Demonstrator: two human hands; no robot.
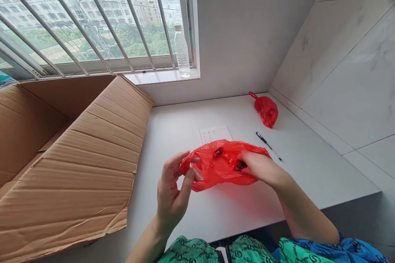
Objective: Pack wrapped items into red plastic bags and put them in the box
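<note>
A thin red plastic bag (212, 181) is spread above the white table in front of me. My left hand (175, 185) is closed on the bag's left rim, thumb below and fingers above, keeping the mouth wide. Through the opening reaches my right hand (256, 166), its fingers partly hidden inside. A small dark wrapped item (240, 166) is at its fingertips and seems pinched there. Other small wrapped pieces, one dark red and black (219, 151) and one red (227, 158), lie inside the bag; their kind is unclear.
Left of me stands a large open cardboard box (92, 160). Behind the bag is a printed paper sheet (216, 133), partly covered. A black-and-white pen (268, 146) and another red bag (266, 111) lie farther right. A clear bottle (182, 53) stands on the windowsill.
</note>
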